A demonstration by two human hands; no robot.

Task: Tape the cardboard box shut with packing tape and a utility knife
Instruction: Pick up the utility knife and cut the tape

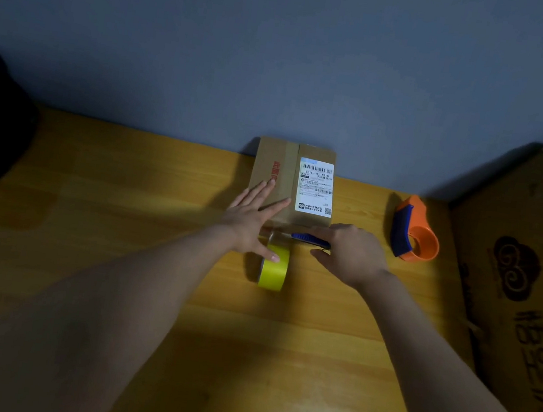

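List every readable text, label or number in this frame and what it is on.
"501E" and "A219", uncertain: white shipping label on the small cardboard box; barcodes and fine print too small.
Red characters on that box: blurred.
Cloud logo and large characters on the big carton: not legible.

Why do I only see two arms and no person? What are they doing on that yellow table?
The camera sits on the person's head and looks down, so you see only their own arms reaching out. The left hand lies flat, pressing on a small cardboard box with a white label. The right hand holds a blue utility knife at the box's near edge, where a strip of tape seems to run from the yellow tape roll standing just in front. Off to the right rest an orange tape dispenser and a big cardboard box. Everything sits on the wooden table.
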